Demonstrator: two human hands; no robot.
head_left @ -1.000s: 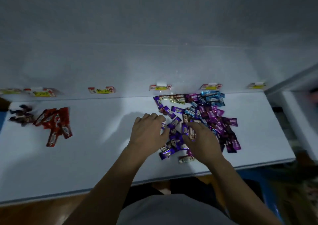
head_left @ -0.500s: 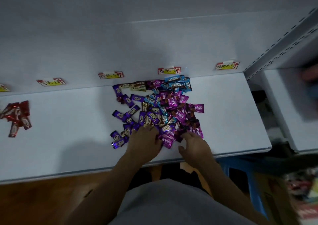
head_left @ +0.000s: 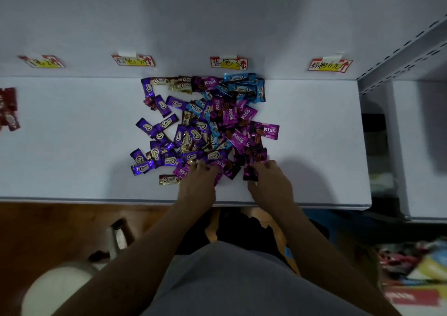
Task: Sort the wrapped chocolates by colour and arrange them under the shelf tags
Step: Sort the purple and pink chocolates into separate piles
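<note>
Within the last second both hands have drawn back from the middle of the mixed pile of purple, pink, blue and gold foil-wrapped chocolates [head_left: 205, 127] to its near edge at 6 o'clock. The view has swung right too, so the small group of red wrapped chocolates [head_left: 8, 109] now sits at the far 9 o'clock edge of the white shelf board [head_left: 72, 146].

The left hand [head_left: 197, 182] lies palm down with its fingers bent over the bright pink wrappers at the pile's rim. Whether it holds one I cannot tell. The right hand [head_left: 269, 185], just beside it toward 3 o'clock, has thumb and fingers curled in on a dark pink wrapped chocolate [head_left: 250, 174] and appears to pinch it.

The pile itself looks barely thinned. It spreads from the near edge back to the wall at 12 o'clock, below the middle two of the yellow-and-red paper shelf tags [head_left: 228, 63]. One gold wrapped chocolate [head_left: 169, 179] lies a little apart at 7 o'clock.

The shift of the hands from the purple side to the pink side suggests pink is the colour being picked out now. The rightmost tag [head_left: 330, 65] at 1 o'clock seems to read pink, so those pieces likely belong there. Only red looks sorted, and most of the task remains.
</note>
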